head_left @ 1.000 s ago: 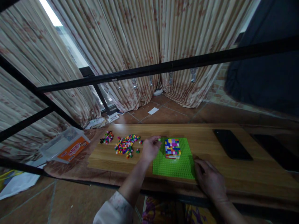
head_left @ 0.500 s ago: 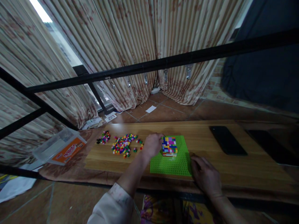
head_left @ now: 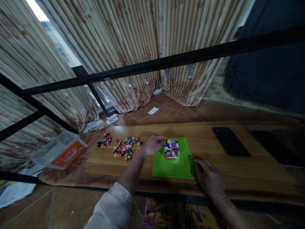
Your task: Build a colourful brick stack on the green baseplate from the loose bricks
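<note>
A block of small, many-coloured toy bricks (head_left: 172,149) stands on a green studded baseplate (head_left: 171,168). My left hand (head_left: 153,145) reaches over the plate's left side, its fingertips pinched together at the block's upper left corner. Whatever is between those fingertips is too small or hidden to make out. At the plate's right edge, my right hand (head_left: 209,176) has its fingers curled in against the rim. A spread pile of loose bricks (head_left: 125,148) lies left of the plate, with a smaller heap (head_left: 104,140) farther left.
The wooden board (head_left: 107,165) carries all of this, along with a black phone-like slab (head_left: 231,142) on the right. A second dark flat panel (head_left: 274,148) lies beyond it. A clear plastic box with an orange label (head_left: 68,156) sits at the left. A black bar (head_left: 143,68) crosses behind.
My left hand has drawn slightly back and up, with its fingers still at the block's upper left corner. The right hand keeps its place. The whole view has shifted a little.
</note>
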`<state>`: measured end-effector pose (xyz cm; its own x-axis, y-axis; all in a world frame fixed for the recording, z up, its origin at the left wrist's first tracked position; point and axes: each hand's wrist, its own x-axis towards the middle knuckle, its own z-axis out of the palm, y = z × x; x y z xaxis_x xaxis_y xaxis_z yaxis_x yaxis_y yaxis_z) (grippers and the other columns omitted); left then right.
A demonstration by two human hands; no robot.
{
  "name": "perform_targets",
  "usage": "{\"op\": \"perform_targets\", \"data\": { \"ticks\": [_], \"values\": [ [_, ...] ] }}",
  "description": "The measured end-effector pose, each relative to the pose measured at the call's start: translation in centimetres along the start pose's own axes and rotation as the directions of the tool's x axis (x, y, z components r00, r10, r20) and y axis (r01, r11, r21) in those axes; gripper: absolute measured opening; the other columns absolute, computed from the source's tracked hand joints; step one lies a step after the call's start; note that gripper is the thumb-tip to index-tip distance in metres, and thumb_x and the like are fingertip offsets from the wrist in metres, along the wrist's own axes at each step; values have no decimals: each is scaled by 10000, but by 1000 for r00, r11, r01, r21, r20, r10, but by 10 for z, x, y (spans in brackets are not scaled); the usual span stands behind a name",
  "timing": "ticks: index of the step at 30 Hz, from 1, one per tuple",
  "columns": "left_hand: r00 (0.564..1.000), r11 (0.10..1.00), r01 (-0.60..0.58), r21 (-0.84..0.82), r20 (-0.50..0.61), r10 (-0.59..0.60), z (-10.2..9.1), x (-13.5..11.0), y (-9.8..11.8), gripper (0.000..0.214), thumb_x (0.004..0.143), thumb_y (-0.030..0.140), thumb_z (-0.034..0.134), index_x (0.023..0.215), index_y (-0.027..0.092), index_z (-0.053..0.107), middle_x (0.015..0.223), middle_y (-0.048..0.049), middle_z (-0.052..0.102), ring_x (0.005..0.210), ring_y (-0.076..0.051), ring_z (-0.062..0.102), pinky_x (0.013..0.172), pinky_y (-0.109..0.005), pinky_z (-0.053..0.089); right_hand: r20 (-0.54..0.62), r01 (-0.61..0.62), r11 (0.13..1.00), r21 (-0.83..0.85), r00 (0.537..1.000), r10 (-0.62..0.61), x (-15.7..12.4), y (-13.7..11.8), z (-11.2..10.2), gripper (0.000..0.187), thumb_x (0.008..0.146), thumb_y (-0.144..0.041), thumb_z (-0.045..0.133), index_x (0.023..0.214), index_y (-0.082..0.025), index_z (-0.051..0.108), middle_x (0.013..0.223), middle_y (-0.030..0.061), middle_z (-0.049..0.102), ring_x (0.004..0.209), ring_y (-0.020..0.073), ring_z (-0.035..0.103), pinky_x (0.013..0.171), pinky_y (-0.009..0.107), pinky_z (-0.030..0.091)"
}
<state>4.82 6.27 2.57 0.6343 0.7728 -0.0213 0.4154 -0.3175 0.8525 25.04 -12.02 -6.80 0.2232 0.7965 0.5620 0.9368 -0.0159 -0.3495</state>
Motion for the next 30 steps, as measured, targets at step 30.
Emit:
{"op": "perform_targets", "data": {
  "ticks": [30],
  "values": [
    [973, 905, 141, -402, -114, -202, 9, 0, 3, 136, 713, 216, 673, 773, 128, 756, 658, -9, 691, 551, -76, 536, 573, -197, 443, 30, -31, 999, -14, 999, 31, 2, -4, -3, 195, 905, -262, 455, 926, -207, 642, 887, 52, 686, 768, 169, 627, 701, 262, 444]
  ]
}}
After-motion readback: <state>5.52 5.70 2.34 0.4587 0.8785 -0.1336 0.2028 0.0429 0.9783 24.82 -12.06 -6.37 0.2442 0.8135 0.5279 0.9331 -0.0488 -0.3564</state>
